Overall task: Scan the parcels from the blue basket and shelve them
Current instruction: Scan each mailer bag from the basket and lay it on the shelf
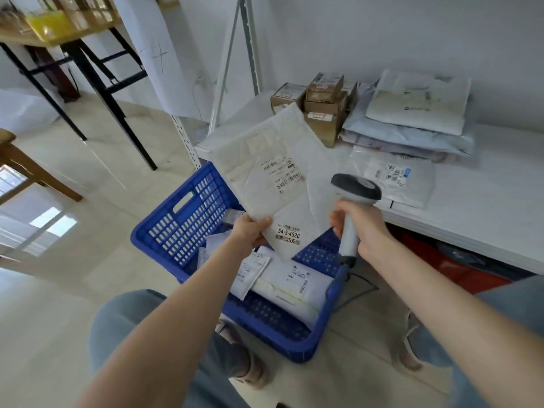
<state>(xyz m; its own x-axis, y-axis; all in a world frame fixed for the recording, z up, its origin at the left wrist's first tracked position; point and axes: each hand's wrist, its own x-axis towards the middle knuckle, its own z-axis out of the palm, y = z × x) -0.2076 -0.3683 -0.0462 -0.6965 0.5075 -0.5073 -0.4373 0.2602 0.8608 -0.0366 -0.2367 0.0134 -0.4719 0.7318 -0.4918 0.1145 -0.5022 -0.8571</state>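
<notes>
Left hand (248, 232): pinches the white padded parcel (265, 175) by its lower edge, label up, above the blue basket (176, 228). Right hand (357, 228): wrapped round the scanner (353, 201) handle, head just beside the parcel.

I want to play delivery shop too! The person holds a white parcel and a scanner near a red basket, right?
No, the basket is blue, not red. The head view shows the left hand holding the white parcel and the right hand gripping the scanner near it.

The white parcel (253, 148) bears print too blurred to read.
</notes>
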